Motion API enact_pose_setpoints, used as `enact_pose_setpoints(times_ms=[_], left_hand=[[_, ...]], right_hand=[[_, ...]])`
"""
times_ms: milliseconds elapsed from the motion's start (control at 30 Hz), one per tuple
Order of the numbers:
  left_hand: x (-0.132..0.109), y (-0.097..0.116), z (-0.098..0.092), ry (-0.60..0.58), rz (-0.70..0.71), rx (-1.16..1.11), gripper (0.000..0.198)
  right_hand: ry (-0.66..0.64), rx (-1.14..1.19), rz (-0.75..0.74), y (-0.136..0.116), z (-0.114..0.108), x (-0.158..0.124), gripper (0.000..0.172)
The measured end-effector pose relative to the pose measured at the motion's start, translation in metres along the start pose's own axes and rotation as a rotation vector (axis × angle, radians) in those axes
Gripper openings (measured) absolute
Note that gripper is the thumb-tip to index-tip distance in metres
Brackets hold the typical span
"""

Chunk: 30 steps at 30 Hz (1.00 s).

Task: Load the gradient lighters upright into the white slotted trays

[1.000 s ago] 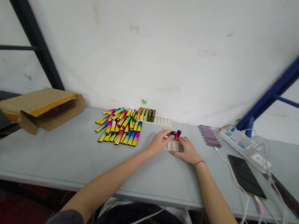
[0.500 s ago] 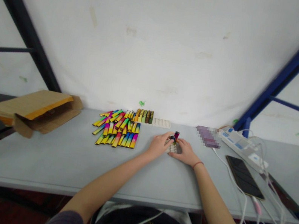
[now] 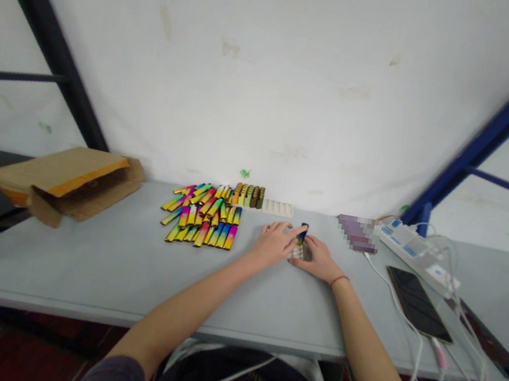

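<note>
My left hand point(image 3: 274, 240) is closed at the fingertips on a small shiny case point(image 3: 304, 230), dark blue at the top, which stands upright over a small white tray point(image 3: 296, 253) with rows of slots. Around the tray's right side curls my right hand point(image 3: 320, 261), its thumb at the near edge and its fingers at the far side. My fingers partly hide the tray and whatever stands in it. Left of my hands lies a loose pile of similar shiny cases point(image 3: 206, 215), coloured in yellow, pink, green and blue gradients.
Against the wall, several cases point(image 3: 248, 196) stand upright in rows beside a white slotted tray point(image 3: 279, 208). An opened brown cardboard package point(image 3: 75, 183) lies at the left. To the right are a phone point(image 3: 418, 302), a power strip point(image 3: 419, 257), white cables point(image 3: 395, 298) and a blurred purple object point(image 3: 357, 234).
A magenta case stood upright between my hands before; now a dark blue one shows there. My left fingers have moved over to its top. The view has shifted slightly.
</note>
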<state>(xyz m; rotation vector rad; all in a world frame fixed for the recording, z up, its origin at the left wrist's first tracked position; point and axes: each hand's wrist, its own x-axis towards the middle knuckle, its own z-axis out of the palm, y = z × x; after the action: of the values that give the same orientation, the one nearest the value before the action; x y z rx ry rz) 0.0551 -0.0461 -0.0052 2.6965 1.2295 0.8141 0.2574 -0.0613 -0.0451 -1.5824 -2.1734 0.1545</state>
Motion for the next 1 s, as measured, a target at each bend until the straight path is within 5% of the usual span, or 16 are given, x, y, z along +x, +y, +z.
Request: enact_pose_setpoints(times_ms=[700, 1000], left_hand=[[-0.004, 0.004, -0.008, -0.04, 0.023, 0.167, 0.066], [-0.007, -0.073, -0.051, 0.075, -0.579, 0.366, 0.04]], right_hand=[[-0.02, -0.028, -0.001, 0.002, -0.002, -0.001, 0.071], [-0.034, -0.017, 0.004, -0.001, -0.006, -0.001, 0.068]])
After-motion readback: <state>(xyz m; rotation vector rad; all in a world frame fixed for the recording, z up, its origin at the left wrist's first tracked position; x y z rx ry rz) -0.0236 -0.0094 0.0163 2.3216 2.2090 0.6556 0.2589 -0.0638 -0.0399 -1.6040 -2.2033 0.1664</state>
